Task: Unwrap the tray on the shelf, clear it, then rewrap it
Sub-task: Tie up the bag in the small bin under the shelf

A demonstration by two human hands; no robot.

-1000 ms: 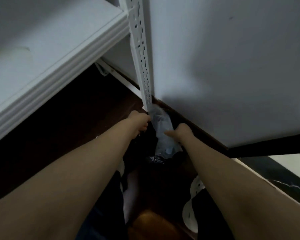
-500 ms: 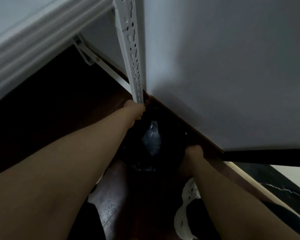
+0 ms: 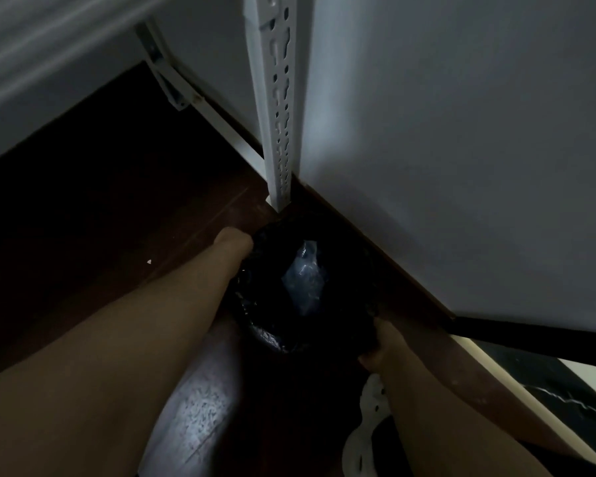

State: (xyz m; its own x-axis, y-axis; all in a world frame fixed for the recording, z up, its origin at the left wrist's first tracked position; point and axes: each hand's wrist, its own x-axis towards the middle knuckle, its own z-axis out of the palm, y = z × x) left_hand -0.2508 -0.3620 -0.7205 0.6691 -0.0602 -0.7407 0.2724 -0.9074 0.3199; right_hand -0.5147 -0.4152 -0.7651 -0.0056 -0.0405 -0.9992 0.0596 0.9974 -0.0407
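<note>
A black bin bag point(image 3: 265, 325) stands open on the dark wooden floor at the foot of the white shelf post point(image 3: 279, 98). Crumpled clear plastic wrap point(image 3: 305, 280) lies inside it. My left hand point(image 3: 234, 241) holds the bag's left rim, its fingertips hidden in the dark plastic. My right hand point(image 3: 379, 342) grips the bag's right rim, fingers curled over the edge. The tray is out of view.
A white wall point(image 3: 461, 149) rises right behind the bag, with a dark skirting board along its base. The shelf edge point(image 3: 49, 46) overhangs at upper left, with a bracket point(image 3: 166, 80) beneath. A white-patterned shoe point(image 3: 369, 425) is near my right forearm.
My right hand let the plastic wrap drop into the bag, then moved down to the bag's right rim. The camera tilted lower towards the floor.
</note>
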